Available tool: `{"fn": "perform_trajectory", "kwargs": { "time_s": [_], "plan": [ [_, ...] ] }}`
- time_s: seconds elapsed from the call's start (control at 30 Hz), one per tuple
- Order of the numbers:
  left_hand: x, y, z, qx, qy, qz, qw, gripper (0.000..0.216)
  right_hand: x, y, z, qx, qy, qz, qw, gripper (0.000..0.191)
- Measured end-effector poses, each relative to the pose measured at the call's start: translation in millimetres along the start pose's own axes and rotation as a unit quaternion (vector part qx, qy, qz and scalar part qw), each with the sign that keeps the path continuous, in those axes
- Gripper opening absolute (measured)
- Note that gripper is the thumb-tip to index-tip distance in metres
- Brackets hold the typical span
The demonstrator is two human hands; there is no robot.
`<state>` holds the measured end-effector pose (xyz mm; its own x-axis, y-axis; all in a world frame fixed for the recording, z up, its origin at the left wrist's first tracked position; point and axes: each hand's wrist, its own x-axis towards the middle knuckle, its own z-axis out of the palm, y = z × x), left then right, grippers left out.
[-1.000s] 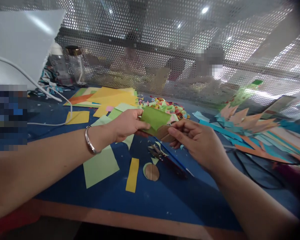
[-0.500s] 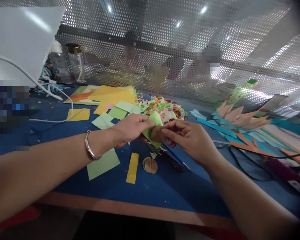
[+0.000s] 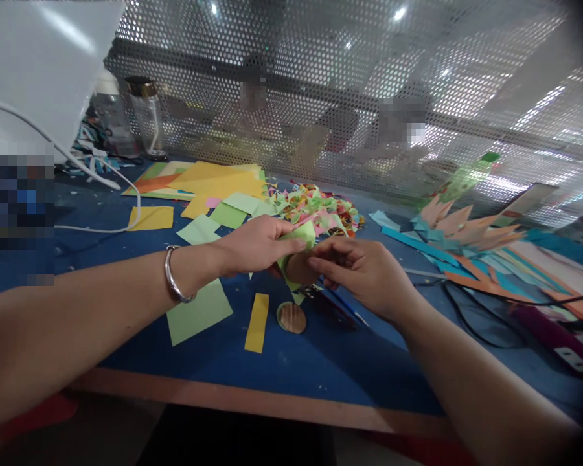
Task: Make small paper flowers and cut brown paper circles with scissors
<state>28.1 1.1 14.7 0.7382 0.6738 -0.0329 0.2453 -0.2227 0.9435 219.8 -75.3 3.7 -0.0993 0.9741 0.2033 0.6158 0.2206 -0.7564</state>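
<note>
My left hand [image 3: 252, 246] and my right hand [image 3: 357, 272] meet above the blue table [image 3: 320, 369], both pinched on a piece of green paper [image 3: 298, 238] that is bent round a brown round piece. The brown piece is mostly hidden between my fingers. A silver bracelet [image 3: 172, 275] sits on my left wrist. Just below my hands lie a brown disc with a green edge [image 3: 291, 317], a yellow strip [image 3: 257, 321] and dark scissors with a blue pen [image 3: 335, 304].
A heap of small coloured scraps [image 3: 315, 207] lies behind my hands. Yellow and orange sheets [image 3: 214, 181] lie at the back left, teal and peach cut-outs [image 3: 466, 239] at the right. Bottles [image 3: 146, 120] and a perforated metal screen [image 3: 350, 84] stand at the back. Black cables [image 3: 486, 310] trail right.
The flat green paper has been folded and curled round the brown piece. Both hands have moved down and closer together.
</note>
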Motion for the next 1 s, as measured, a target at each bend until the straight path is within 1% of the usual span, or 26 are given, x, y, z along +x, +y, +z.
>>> {"fn": "perform_trajectory", "kwargs": {
  "time_s": [0.1, 0.17, 0.27, 0.4, 0.43, 0.5, 0.6, 0.73, 0.9, 1.0],
  "plan": [
    [-4, 3, -6, -0.026, -0.046, -0.005, 0.999, 0.009, 0, -3, 1, 0.005, 0.002, -0.004, 1.000, 0.024],
    [-6, 3, -9, -0.042, -0.064, -0.006, 0.997, 0.014, -1, -5, 2, 0.012, 0.007, 0.001, 1.000, 0.025],
    [-7, 3, -11, -0.062, -0.059, -0.011, 0.996, 0.016, 0, -6, 3, 0.029, 0.015, 0.012, 0.999, 0.027],
    [-5, 0, -10, -0.090, -0.054, -0.012, 0.994, 0.010, 0, -4, 3, 0.053, 0.021, 0.013, 0.998, 0.027],
    [-4, -1, -10, -0.092, -0.053, -0.014, 0.994, 0.010, 0, -3, 3, 0.048, 0.023, 0.009, 0.999, 0.026],
    [-2, -2, -10, -0.082, -0.057, -0.027, 0.995, 0.018, -1, -1, 3, 0.027, 0.026, -0.003, 0.999, 0.023],
    [-1, -3, -11, -0.062, -0.075, -0.054, 0.994, 0.026, -2, 0, 5, -0.005, 0.021, -0.010, 1.000, 0.023],
    [1, -4, -10, -0.058, -0.089, -0.061, 0.992, 0.027, -3, -1, 7, -0.023, 0.012, -0.012, 1.000, 0.021],
    [4, -5, -8, -0.069, -0.066, -0.068, 0.993, 0.027, -4, -3, 8, -0.052, -0.002, -0.029, 0.998, 0.017],
    [3, -5, -7, -0.076, -0.066, -0.078, 0.992, 0.025, -4, -3, 9, -0.056, -0.005, -0.037, 0.998, 0.016]
  ]
}}
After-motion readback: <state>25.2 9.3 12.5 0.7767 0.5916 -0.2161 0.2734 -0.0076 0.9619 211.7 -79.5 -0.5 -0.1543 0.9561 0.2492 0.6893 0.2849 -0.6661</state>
